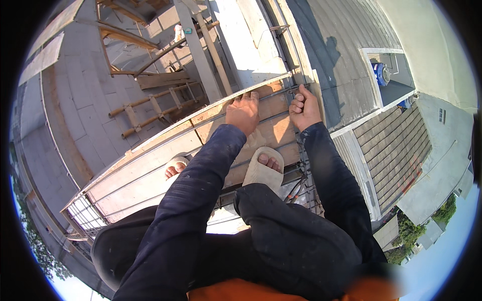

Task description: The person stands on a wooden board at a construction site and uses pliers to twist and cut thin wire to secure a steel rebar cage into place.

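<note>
One plywood platform (pixel 282 130) carried at least three steel rods (pixel 277 93) running lengthwise and two sandals (pixel 260 180). At its far edge, the left hand (pixel 243 114) lay palm-down, grip hidden; near its far right corner, the right hand (pixel 305 109) was clenched, contents indiscernible.

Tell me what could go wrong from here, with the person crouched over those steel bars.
Bare toes show in the open sandals, so they might stub or scrape on the steel bars.

The left hand is near the wooden panel's edge; leaning farther could upset balance toward what looks like a lower level, where a ladder shows.

The right hand is ungloved beside the bars and could get scratched.
</note>
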Motion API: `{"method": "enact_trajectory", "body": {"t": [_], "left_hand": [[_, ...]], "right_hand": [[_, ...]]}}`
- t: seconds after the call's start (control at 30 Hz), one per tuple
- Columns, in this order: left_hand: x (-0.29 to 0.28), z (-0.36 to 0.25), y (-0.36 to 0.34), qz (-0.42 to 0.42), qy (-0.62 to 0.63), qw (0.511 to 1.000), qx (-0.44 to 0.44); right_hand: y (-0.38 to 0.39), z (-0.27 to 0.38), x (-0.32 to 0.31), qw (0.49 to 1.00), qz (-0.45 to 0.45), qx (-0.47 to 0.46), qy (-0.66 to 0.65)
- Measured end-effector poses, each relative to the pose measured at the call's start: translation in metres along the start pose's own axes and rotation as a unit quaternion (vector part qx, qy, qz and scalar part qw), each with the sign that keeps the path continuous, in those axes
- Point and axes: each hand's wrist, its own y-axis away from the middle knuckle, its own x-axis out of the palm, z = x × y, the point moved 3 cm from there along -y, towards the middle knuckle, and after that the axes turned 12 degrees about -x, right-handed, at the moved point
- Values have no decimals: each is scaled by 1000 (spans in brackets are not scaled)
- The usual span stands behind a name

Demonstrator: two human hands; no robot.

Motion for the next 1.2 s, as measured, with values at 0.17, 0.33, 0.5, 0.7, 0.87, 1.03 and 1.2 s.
{"method": "enact_trajectory", "body": {"t": [0.17, 0.33, 0.5, 0.7, 0.87, 1.03, 1.2], "left_hand": [[-17, -14, -18, 167, -27, 985, -34], [-8, -5, -28, 191, -40, 981, -14], [-12, -9, -19, 140, 0, 989, -54], [-5, 13, -11, 70, 124, 989, -43], [-21, -20, 36, -144, 96, 983, 60], [18, -24, 52, 160, 622, 677, -359], [33, -13, 21, 137, 823, 374, -405]], "right_hand": [[3, 1, -5, 1000, 14, -5, 4], [14, -5, 1, 999, 32, -7, 28], [20, -8, 5, 997, 28, -1, 67], [27, -10, 5, 996, 73, 13, 55], [24, 7, -10, 996, 86, 33, 21], [28, 4, 5, 994, 95, 57, 9], [24, 12, 4, 995, 65, 65, 23]]}}
